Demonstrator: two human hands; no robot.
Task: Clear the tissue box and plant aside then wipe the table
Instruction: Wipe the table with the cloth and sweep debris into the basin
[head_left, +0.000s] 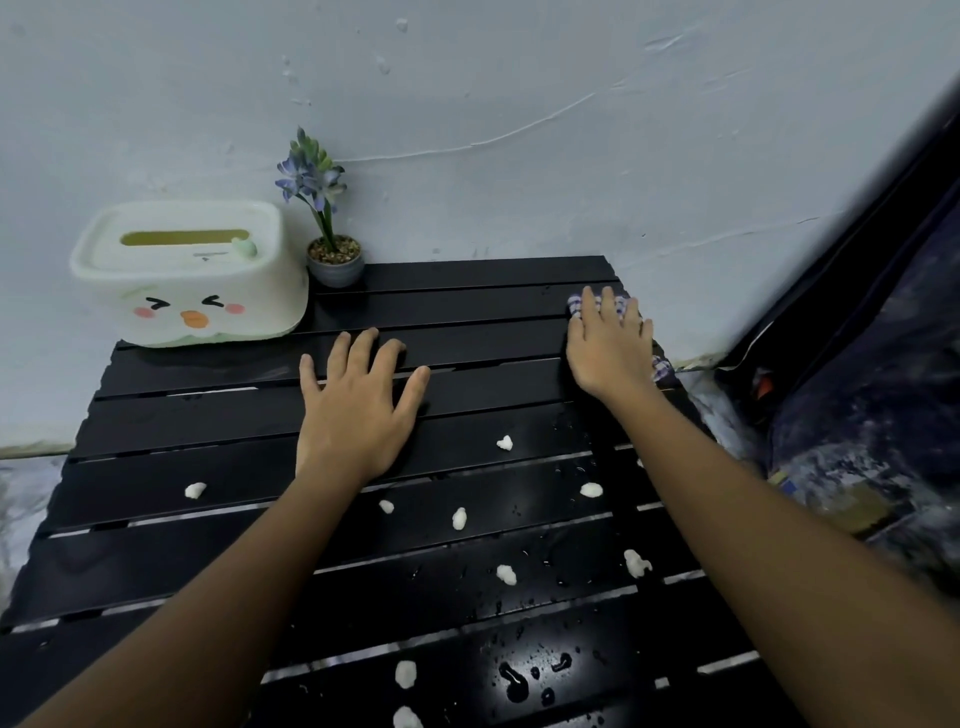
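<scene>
Both hands lay flat, fingers straight: left hand (358, 410) on the black table (208, 421), right hand (610, 348) pressing a checked cloth (662, 368), neither grip closed.

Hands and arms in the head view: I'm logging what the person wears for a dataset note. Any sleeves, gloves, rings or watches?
None show. The left hand and right hand are bare, without gloves, rings or watch. Both forearms are uncovered up to the frame's bottom edge; no sleeve is visible.

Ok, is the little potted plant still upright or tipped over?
Upright. The plant stands on its pot base at the table's far edge, stem vertical, beside the tissue box.
</scene>
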